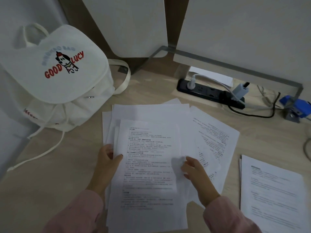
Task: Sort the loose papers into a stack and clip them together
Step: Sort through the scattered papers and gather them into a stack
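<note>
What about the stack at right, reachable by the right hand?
Probably yes. The right hand rests on the loose papers; only bare desk separates it from the stack, and nothing lies on it.

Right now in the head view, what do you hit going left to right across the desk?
white backpack → left hand → loose papers → right hand → separate paper stack
</note>
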A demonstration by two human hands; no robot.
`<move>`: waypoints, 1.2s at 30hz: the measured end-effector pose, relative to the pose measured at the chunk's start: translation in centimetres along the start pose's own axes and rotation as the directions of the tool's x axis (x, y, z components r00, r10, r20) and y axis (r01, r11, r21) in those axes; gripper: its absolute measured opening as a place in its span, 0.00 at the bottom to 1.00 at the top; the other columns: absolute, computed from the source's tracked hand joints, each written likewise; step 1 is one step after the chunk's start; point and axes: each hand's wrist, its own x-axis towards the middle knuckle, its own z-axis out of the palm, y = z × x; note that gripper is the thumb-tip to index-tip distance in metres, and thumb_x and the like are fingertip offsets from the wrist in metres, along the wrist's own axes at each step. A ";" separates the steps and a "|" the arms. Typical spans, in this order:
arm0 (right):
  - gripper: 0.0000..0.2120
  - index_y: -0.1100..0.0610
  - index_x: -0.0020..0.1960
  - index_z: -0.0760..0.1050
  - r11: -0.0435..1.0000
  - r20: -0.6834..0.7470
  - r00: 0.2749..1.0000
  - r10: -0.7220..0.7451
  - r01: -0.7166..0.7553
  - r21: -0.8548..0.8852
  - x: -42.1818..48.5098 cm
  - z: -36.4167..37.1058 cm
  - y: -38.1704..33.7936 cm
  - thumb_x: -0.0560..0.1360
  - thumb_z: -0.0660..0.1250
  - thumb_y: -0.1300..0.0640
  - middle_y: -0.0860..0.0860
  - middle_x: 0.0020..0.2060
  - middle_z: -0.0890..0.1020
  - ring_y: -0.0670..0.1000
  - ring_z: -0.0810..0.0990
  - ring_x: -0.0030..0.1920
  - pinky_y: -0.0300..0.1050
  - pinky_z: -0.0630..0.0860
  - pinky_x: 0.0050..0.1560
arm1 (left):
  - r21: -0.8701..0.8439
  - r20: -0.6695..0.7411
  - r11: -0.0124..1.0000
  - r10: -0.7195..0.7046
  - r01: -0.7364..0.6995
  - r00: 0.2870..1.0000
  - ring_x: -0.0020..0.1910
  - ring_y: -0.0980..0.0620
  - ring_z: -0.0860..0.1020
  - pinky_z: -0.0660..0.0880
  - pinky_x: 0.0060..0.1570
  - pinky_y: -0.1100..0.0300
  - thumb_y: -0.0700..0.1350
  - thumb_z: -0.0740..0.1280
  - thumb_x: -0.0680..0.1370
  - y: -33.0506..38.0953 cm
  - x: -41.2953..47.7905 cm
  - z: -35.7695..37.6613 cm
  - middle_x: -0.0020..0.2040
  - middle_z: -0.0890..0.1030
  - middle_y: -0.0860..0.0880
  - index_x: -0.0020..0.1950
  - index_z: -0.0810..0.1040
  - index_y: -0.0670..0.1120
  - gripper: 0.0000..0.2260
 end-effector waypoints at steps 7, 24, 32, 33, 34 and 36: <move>0.14 0.60 0.45 0.80 0.996 0.105 0.994 -0.016 0.006 0.091 -0.7 0.4 -1.4 0.75 0.56 0.68 0.55 0.42 0.80 0.52 0.76 0.42 0.38 0.73 0.41 | -0.048 0.136 0.996 -0.067 0.074 0.988 0.50 0.45 0.80 0.75 0.50 0.53 0.41 0.66 0.76 -0.3 0.0 -0.4 0.54 0.81 0.43 0.60 0.76 0.43 0.12; 0.17 0.57 0.64 0.69 0.986 -0.196 0.969 -0.151 0.133 -0.100 2.9 -1.2 -1.9 0.75 0.62 0.62 0.58 0.48 0.77 0.52 0.75 0.41 0.44 0.73 0.40 | -0.133 -0.025 0.991 0.000 -0.003 1.000 0.56 0.45 0.77 0.72 0.58 0.51 0.40 0.62 0.78 -2.5 -1.6 -2.6 0.59 0.78 0.45 0.67 0.72 0.44 0.16; 0.14 0.61 0.61 0.73 0.946 -0.176 0.936 -0.305 0.276 -0.171 1.9 -2.8 -2.0 0.77 0.57 0.67 0.57 0.50 0.79 0.54 0.77 0.44 0.36 0.80 0.32 | -0.247 0.148 0.969 0.043 -0.005 0.988 0.52 0.52 0.80 0.76 0.48 0.58 0.39 0.62 0.78 -1.8 -4.4 -1.2 0.54 0.81 0.52 0.63 0.74 0.51 0.15; 0.12 0.60 0.56 0.76 0.932 -0.208 0.915 -0.346 0.310 -0.188 1.7 -3.7 -2.1 0.77 0.57 0.66 0.57 0.50 0.80 0.54 0.78 0.43 0.38 0.81 0.33 | -0.266 0.152 0.964 0.053 -0.011 0.987 0.52 0.52 0.80 0.76 0.46 0.59 0.39 0.62 0.78 -1.6 -4.8 -1.0 0.53 0.82 0.53 0.62 0.74 0.52 0.14; 0.11 0.59 0.53 0.77 0.913 -0.241 0.886 -0.395 0.349 -0.212 1.3 -4.7 -2.1 0.77 0.57 0.66 0.57 0.50 0.81 0.54 0.79 0.43 0.43 0.82 0.36 | -0.289 0.153 0.957 0.051 -0.004 0.987 0.51 0.52 0.80 0.76 0.45 0.59 0.39 0.62 0.78 -1.6 -5.0 -0.7 0.53 0.82 0.53 0.61 0.75 0.53 0.14; 0.11 0.56 0.51 0.77 0.868 -0.295 0.818 -0.493 0.440 -0.230 0.2 -6.7 -2.5 0.77 0.57 0.65 0.54 0.45 0.82 0.52 0.81 0.43 0.45 0.82 0.40 | -0.349 0.153 0.937 0.030 0.026 0.988 0.51 0.52 0.81 0.78 0.43 0.60 0.38 0.62 0.78 -1.6 -5.2 -0.2 0.54 0.82 0.52 0.61 0.75 0.51 0.14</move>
